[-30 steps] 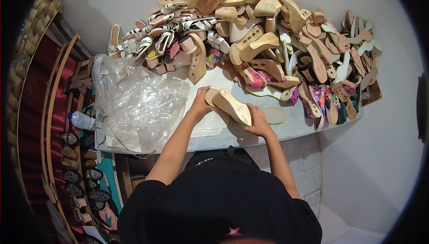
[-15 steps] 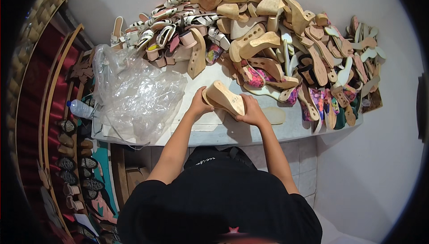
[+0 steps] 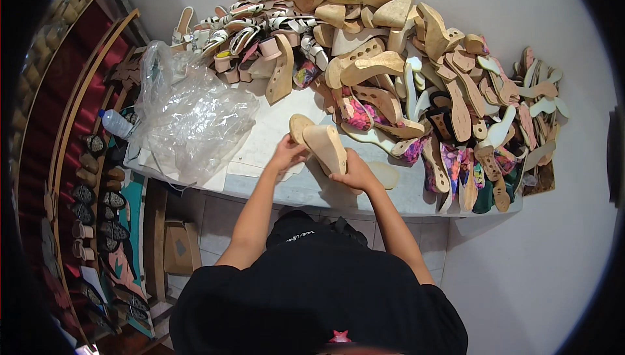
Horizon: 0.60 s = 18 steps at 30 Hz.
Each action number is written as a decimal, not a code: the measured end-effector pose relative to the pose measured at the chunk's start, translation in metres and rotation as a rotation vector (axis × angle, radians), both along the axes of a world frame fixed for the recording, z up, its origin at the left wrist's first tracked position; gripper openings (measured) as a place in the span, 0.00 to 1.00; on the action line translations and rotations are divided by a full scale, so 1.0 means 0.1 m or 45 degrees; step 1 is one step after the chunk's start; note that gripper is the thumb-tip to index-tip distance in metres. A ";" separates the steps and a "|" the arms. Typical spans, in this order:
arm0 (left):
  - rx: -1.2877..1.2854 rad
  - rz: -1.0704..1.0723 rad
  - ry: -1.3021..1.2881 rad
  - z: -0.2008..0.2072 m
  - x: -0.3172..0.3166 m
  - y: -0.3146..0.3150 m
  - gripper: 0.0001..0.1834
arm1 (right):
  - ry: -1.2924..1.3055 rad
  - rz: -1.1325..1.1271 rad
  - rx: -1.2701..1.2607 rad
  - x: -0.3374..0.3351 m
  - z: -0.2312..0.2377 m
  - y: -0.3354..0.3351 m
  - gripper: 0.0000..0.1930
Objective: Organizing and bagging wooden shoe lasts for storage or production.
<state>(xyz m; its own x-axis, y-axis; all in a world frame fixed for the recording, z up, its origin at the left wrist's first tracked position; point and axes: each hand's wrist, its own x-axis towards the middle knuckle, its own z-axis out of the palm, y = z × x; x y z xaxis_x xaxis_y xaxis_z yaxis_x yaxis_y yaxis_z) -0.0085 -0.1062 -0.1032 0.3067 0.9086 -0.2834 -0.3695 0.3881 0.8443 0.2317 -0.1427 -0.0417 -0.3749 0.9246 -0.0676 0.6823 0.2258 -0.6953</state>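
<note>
I hold a pale wooden wedge shoe sole (image 3: 326,149) above the near part of the table, its thick heel block turned up and its rounded toe end (image 3: 300,128) pointing away to the left. My right hand (image 3: 357,171) grips the block's near right end, thumb across the wood. At the sole's left side is my left hand (image 3: 289,154), fingers curled in against it and partly hidden. Beyond the hands lies a pile of similar wooden wedge soles (image 3: 373,67), mixed with floral-strapped sandals (image 3: 356,109).
Crumpled clear plastic bags (image 3: 195,117) cover the table's left side. Black-and-white strapped sandals (image 3: 244,33) are heaped behind them. A water bottle (image 3: 116,122) and a rack of shoes (image 3: 97,212) stand at left. A pale flat sole shape (image 3: 381,175) lies right of my hands.
The wooden sole has been turned, so its toe end now shows at far left and the block points nearer me. My left hand has shifted its hold. The whole view has tilted slightly.
</note>
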 end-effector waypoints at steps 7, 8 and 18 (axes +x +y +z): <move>0.101 0.069 -0.204 0.05 0.60 -0.35 0.41 | 0.477 -0.113 -0.297 0.17 -0.08 0.07 0.33; 0.214 0.114 -0.222 0.08 0.65 -0.37 0.41 | 0.706 -0.171 -0.461 0.17 -0.08 0.07 0.31; 0.515 0.292 0.124 0.70 0.45 -0.42 0.47 | 0.933 -0.077 -0.569 -0.17 0.15 0.13 0.27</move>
<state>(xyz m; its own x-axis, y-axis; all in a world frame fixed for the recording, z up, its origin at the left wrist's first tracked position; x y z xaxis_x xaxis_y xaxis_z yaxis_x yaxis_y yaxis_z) 0.0362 -0.1478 -0.0335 0.0748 0.9932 0.0896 -0.3191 -0.0613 0.9457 0.2144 -0.1293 -0.0263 -0.4171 0.8888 -0.1901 0.0283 -0.1964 -0.9801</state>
